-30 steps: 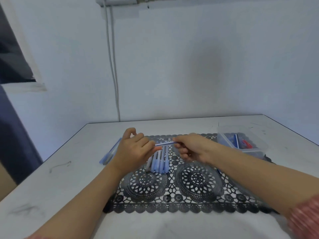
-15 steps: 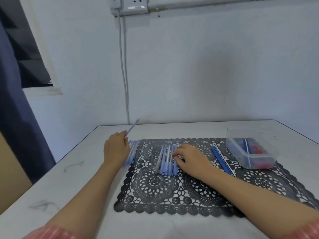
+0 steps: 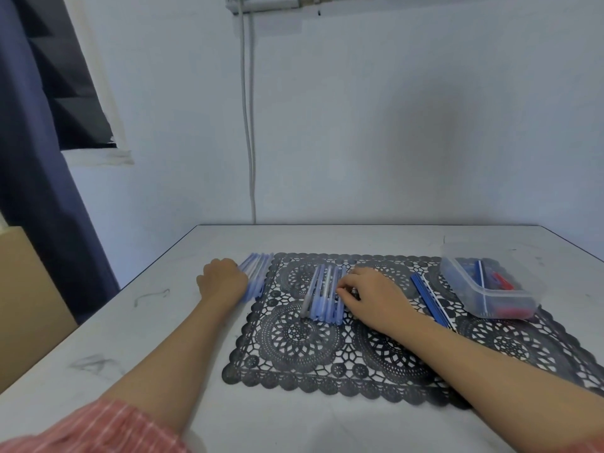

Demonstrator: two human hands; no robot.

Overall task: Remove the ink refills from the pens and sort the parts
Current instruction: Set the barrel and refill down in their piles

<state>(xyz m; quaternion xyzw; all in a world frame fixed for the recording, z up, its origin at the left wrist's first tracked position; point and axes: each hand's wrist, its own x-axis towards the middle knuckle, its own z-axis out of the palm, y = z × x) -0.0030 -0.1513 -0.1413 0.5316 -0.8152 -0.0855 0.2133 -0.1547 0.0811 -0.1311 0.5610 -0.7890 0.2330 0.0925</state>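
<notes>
One table carries a lace mat. A plastic box sits right of my right hand, whose fingertips pinch the pens. My left hand rests against barrels, its grip hidden. The pens look light, stiff and slick, so I'd hold one mid-barrel.

Reaches forward with both bare forearms, wrists straight, left arm slightly blurred. Rests left hand knuckles-up, fingers curled under and hidden; cannot tell whether gripping. Lays right hand palm-down, well apart to the right of the left one, fingers bent, tips pointing down and leftward, thumb tucked beneath; cannot tell whether pinching or only touching.
</notes>
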